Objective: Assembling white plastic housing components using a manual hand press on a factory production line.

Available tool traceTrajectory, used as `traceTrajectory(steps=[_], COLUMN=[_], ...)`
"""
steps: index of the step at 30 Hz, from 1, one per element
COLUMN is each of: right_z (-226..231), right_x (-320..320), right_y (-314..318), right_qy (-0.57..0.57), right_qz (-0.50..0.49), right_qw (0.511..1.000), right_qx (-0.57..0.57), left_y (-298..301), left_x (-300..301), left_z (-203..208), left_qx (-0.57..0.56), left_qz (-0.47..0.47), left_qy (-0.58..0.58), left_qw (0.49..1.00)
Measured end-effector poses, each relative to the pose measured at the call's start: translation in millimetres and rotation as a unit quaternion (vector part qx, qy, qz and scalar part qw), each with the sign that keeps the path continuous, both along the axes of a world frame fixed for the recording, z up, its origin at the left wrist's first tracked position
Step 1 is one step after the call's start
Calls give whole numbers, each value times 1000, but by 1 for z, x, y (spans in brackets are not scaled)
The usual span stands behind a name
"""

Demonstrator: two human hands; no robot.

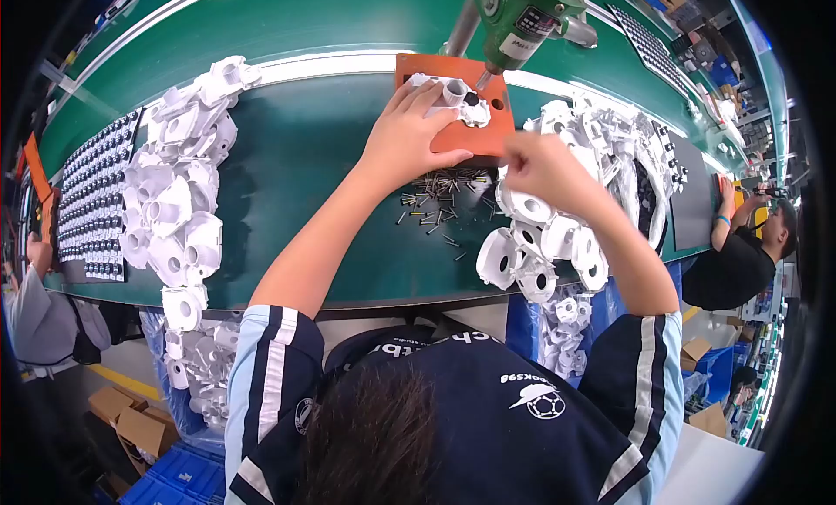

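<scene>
My left hand (402, 126) reaches over an orange block-shaped fixture (477, 142) and rests on a white plastic part (455, 91) lying on it. Its fingers bend over the part's left side, and the thumb stretches apart along the fixture's near edge. The part has a round tube and a black spot at its right end. Just right of the fixture, my right hand (547, 172) is closed like a fist above a heap of white plastic parts (533, 235); what it holds, if anything, is hidden. A green press head (522, 26) points its metal tip at the fixture.
Small metal pins (440, 191) lie scattered before the fixture. Another heap of white parts (178, 183) covers the left, beside a sheet of small black pieces (100, 196). Blue-lined bins (522, 326) stand below the table edge. Co-workers (740, 252) work at both sides.
</scene>
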State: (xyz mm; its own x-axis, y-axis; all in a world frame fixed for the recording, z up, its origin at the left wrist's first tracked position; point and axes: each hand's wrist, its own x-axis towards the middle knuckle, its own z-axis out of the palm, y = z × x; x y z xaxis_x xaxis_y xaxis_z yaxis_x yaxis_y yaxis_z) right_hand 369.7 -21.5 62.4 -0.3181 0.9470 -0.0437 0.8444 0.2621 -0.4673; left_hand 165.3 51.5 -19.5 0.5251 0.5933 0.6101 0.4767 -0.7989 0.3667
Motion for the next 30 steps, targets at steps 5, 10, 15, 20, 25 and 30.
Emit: traceTrajectory(steps=[5, 10, 15, 20, 25, 30], right_z=[10, -13, -15, -18, -40, -65], right_x=[16, 31, 44, 35, 23, 18], right_y=[32, 52, 55, 57, 76, 84], right_qy=[73, 144, 196, 237, 408, 377], right_qz=[-79, -84, -87, -102, -139, -146], right_qw=[994, 986, 976, 964, 902, 914], right_qx=[-15, -1, -24, -70, -13, 42], left_y=[0, -1, -1, 2, 1, -1], left_x=[1, 3, 0, 2, 2, 3], left_z=[1, 2, 1, 0, -1, 3], left_qx=[6, 1, 3, 16, 19, -2], left_qz=[7, -2, 6, 3, 10, -1], left_qy=[10, 4, 11, 10, 4, 11], left_qw=[1000, 1000, 1000, 1000, 1000, 1000])
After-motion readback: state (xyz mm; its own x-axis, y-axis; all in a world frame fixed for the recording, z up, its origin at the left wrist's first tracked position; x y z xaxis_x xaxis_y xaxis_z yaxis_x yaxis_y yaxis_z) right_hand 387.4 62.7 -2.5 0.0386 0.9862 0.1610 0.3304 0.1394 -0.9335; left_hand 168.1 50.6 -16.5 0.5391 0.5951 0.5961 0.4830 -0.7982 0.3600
